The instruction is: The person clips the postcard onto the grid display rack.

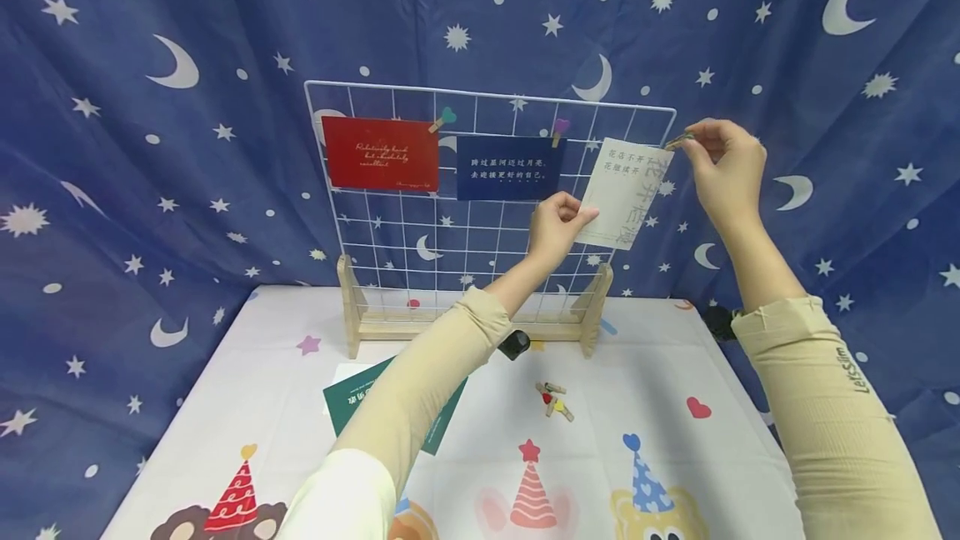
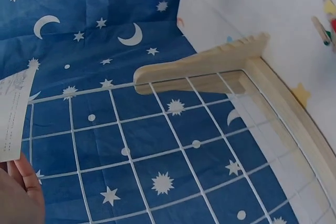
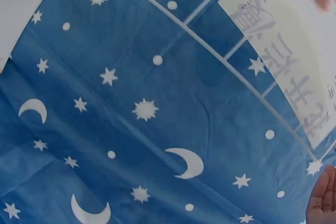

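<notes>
pale card point(image 1: 621, 192) tilted against grid point(image 1: 390, 223); clothespin point(image 1: 678, 141) at corner

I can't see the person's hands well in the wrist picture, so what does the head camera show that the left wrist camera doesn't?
Only the head view shows the right hand pinching a small clip at the pale card's top corner, the red card, the dark blue card and the green card on the table. Only the left wrist view shows the wooden foot close up. Both show the wire grid, the pale card and the left hand holding it.
</notes>
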